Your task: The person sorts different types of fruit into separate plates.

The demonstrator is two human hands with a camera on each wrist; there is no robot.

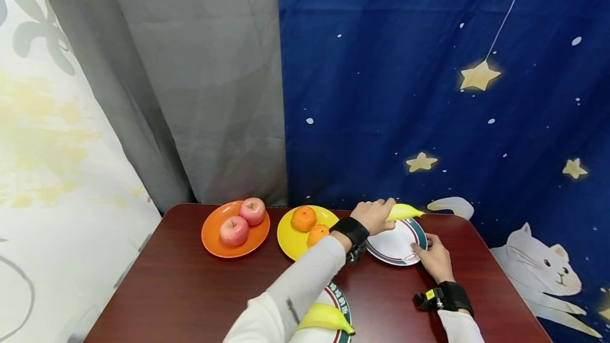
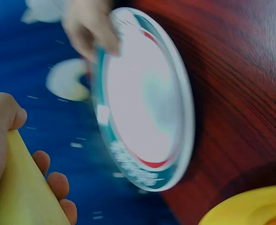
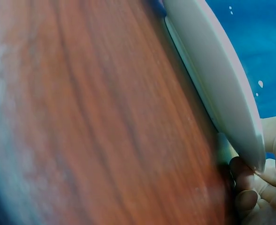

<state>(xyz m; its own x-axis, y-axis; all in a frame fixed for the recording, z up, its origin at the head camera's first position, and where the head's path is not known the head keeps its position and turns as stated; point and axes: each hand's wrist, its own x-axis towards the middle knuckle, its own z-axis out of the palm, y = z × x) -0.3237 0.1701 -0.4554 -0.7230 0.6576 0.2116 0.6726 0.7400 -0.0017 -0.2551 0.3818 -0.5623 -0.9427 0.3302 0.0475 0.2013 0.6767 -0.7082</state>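
My left hand (image 1: 374,216) grips a yellow banana (image 1: 404,211) above the far part of a white plate (image 1: 394,242) with a green and red rim. The banana's tip points right, and in the left wrist view the fingers curl round its body (image 2: 27,187). At the plate's right edge, my right hand (image 1: 436,259) pinches the rim between thumb and fingers. From the right wrist side, the plate's pale underside (image 3: 218,70) shows, with fingers (image 3: 243,176) bent under its edge.
Another banana (image 1: 324,315) lies on a second green-rimmed plate (image 1: 339,295) at the front, partly behind my left sleeve. Two oranges (image 1: 304,218) rest on a yellow plate (image 1: 286,232). Farther left, two apples (image 1: 234,231) sit on an orange plate (image 1: 214,245). Curtains hang behind the table (image 1: 190,290).
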